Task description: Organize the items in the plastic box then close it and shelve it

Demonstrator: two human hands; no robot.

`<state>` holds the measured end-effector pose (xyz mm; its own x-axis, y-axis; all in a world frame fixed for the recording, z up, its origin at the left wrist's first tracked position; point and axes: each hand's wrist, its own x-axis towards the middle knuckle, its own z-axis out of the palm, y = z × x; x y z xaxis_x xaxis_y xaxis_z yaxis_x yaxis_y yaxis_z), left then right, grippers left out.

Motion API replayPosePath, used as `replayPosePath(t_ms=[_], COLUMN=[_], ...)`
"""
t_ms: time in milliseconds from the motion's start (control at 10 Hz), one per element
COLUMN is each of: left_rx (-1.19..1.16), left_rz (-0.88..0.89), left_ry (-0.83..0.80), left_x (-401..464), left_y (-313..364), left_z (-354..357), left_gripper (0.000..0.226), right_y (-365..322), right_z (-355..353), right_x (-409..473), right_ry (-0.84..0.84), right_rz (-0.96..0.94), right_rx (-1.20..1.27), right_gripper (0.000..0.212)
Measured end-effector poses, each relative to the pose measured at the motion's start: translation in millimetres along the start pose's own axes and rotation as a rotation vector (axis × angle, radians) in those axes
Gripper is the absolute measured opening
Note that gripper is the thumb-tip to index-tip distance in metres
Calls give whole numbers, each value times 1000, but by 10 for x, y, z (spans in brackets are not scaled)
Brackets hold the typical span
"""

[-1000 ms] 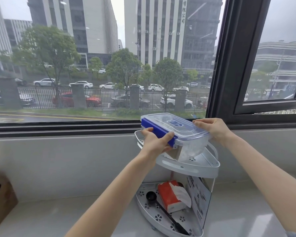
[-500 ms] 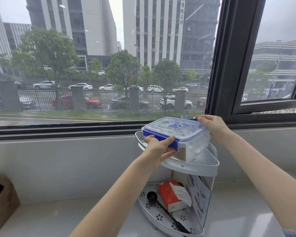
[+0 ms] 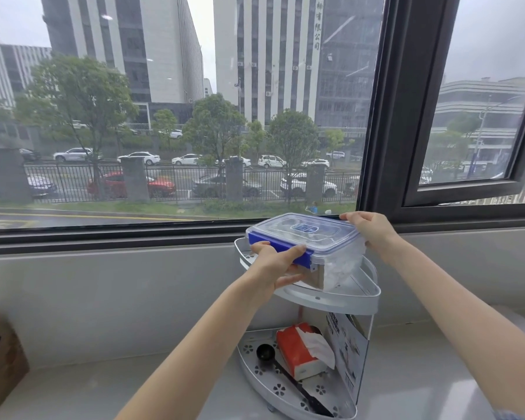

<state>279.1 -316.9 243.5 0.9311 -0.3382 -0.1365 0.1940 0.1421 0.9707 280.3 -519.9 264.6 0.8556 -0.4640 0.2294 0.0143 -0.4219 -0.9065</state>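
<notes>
A clear plastic box (image 3: pixel 331 262) with a see-through lid and blue latches sits closed on the top tier of a white two-tier corner shelf (image 3: pixel 340 301). My left hand (image 3: pixel 275 265) grips its near left side over the blue latch. My right hand (image 3: pixel 370 230) holds its far right corner. Crinkled clear plastic shows through the box wall; the rest of its contents is hard to make out.
The shelf's lower tier (image 3: pixel 255 356) holds a red tissue pack (image 3: pixel 300 350), a black scoop (image 3: pixel 285 377) and a printed card (image 3: pixel 346 350). The shelf stands on a pale ledge (image 3: pixel 134 386) under a large window (image 3: pixel 170 116). A brown cardboard box (image 3: pixel 0 359) sits at the left edge.
Both hands have lowered the box from above the shelf down onto the top tier, a little to the right and back.
</notes>
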Motion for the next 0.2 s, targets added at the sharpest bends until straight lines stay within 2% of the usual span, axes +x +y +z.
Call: replayPosePath(t_ms=[200], left_rx=[315], left_rz=[15], left_ry=[-17], left_x=[-92], left_y=[64], left_z=[-109], left_gripper=[62], right_y=[-190], right_z=[-25], right_x=[-159], right_ry=[33], right_rz=[-55], right_rx=[-195], right_gripper=[34])
